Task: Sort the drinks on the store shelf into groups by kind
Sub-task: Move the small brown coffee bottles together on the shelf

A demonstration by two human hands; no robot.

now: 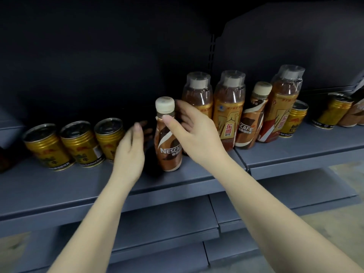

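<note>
- A brown Nescafé bottle with a cream cap stands upright on the grey shelf, near its front edge; everything else here is placed from it.
- The right hand reaches in from the right and curls around the bottle's neck, thumb tip across the front just under the cap, the other fingers passing behind.
- The left hand sits just left of the bottle, fingers loosely extended and holding nothing; whether it touches the bottle, I cannot tell.
- Left of the bottle, past the left hand, three gold cans stand in a row.
- Right of it and further back stand three tall amber bottles in clear wrap, with a second Nescafé bottle between the second and third.
- Further right, a gold can stands beside the last tall bottle, and another gold can well beyond.
</note>
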